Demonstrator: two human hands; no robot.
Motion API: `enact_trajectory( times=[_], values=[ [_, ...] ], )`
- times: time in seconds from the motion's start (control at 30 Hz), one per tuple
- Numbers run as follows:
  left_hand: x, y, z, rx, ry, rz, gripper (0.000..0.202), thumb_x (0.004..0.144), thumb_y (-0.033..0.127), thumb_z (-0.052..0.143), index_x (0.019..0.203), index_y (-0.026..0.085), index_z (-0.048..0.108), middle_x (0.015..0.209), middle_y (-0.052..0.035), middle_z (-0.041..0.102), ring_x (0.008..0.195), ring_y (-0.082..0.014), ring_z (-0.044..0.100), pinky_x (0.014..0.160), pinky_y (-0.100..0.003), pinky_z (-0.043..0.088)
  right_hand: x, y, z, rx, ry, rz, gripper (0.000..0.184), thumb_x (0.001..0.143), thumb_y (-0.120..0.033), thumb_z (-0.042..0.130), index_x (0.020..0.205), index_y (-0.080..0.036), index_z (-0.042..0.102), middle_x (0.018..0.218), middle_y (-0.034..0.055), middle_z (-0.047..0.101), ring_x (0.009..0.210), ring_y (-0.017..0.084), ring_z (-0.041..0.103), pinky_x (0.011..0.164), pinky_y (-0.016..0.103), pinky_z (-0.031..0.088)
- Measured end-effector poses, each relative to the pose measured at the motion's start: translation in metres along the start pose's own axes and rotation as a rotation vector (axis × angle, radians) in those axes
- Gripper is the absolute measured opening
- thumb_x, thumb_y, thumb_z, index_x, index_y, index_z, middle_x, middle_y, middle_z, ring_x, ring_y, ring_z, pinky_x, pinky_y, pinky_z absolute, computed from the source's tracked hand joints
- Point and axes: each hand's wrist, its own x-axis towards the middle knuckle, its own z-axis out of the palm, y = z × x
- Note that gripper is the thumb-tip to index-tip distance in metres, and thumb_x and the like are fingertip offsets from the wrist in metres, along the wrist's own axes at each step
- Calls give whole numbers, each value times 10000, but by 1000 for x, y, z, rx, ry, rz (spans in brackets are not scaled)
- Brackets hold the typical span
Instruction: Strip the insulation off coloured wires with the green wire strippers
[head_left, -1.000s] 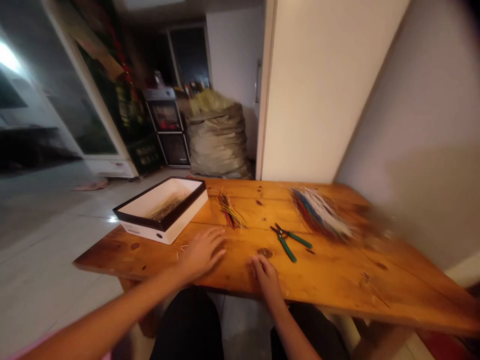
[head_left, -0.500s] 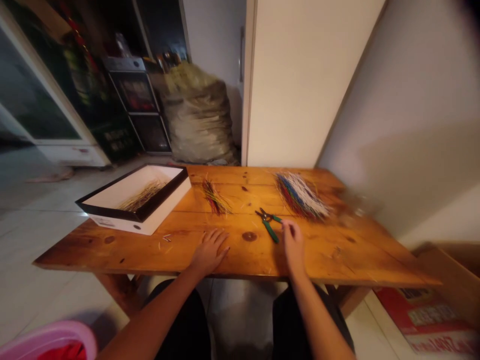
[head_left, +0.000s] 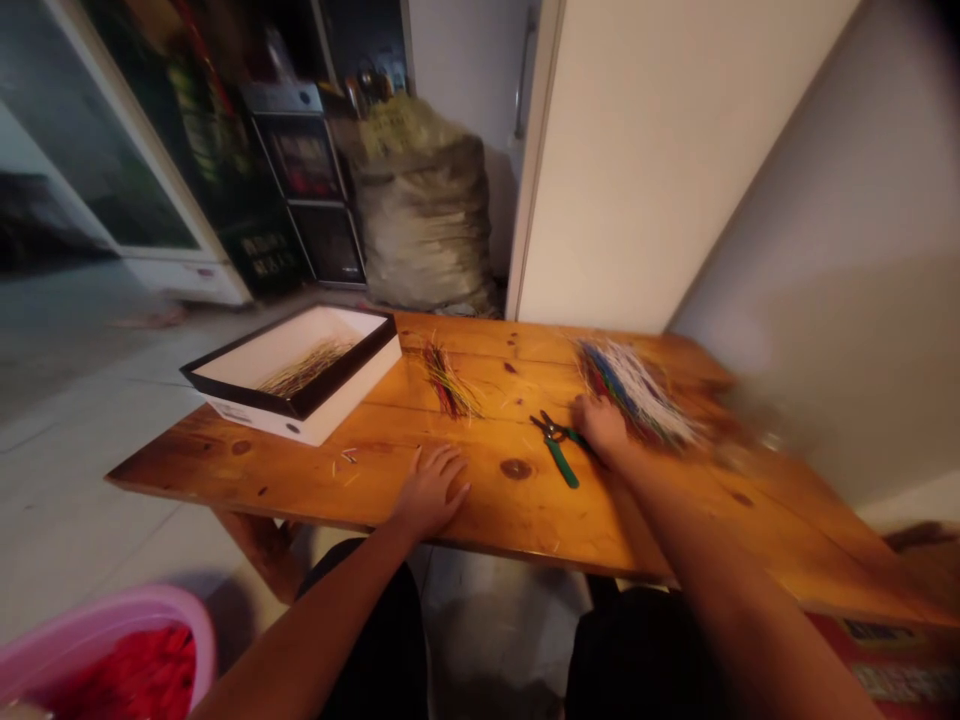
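One pliers handle [head_left: 574,438] part-hidden behind curled right hand [head_left: 602,425], grip unclear; left hand [head_left: 433,490] spread, empty.

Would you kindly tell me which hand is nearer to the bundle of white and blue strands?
Right. The right hand is at the near-left edge of the bundle; the left hand rests on the table, well to the bundle's left and nearer the person.

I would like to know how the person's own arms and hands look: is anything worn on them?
The left hand and the right hand wear no gloves. Both forearms are bare: no sleeve, watch or bracelet shows. Any ring would be too blurred to tell. Below, dark clothing covers the legs.
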Motion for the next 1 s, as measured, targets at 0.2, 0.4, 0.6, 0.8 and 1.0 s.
enact_trajectory(
  times=[0.2, 0.4, 0.6, 0.8, 1.0],
  values=[
    [-1, 0, -1, -14, -13, -18, 372, 854, 377, 423, 1171, 226, 545, 1265, -74, 558, 1253, -252, 413, 1083, -545, 178, 25, 6, 7, -117, -173, 92, 182, 853, -274, 541, 882, -107, 608, 889, 69, 640, 819, 172, 600, 771, 367, 464],
    [1, -3, 2, -10, 25, 2, 353, 851, 345, 424, 1158, 225, 548, 1234, -69, 572, 1214, -248, 451, 1077, -543, 188, -1, 11, 4, -114, -30, 143, 291, 913, -231, 363, 1090, -114, 561, 1070, 119, 614, 999, 176, 561, 854, 281, 404],
    [1, -4, 4, -3, 45, 2, 344, 845, 341, 427, 1147, 234, 552, 1216, -63, 580, 1198, -241, 463, 1076, -517, 212, -19, 10, 7, -201, -32, 266, 364, 896, -326, 433, 1085, -41, 556, 1092, 204, 574, 1046, 260, 529, 908, 387, 380],
    [2, -4, 3, 20, 13, -29, 340, 854, 344, 406, 1140, 227, 549, 1212, -61, 579, 1194, -239, 460, 1073, -516, 205, 6, 13, -8, -226, -351, 309, 288, 869, -331, 537, 1078, -134, 567, 1069, 85, 593, 909, 176, 596, 780, 359, 501],
    [3, -3, 2, 0, -4, -31, 351, 853, 343, 409, 1147, 221, 555, 1211, -72, 573, 1148, -244, 481, 1059, -502, 238, 16, 15, -22, -262, -533, 229, 271, 868, -336, 536, 1070, -159, 575, 1066, 58, 597, 919, 184, 597, 775, 356, 504]
  ],
)
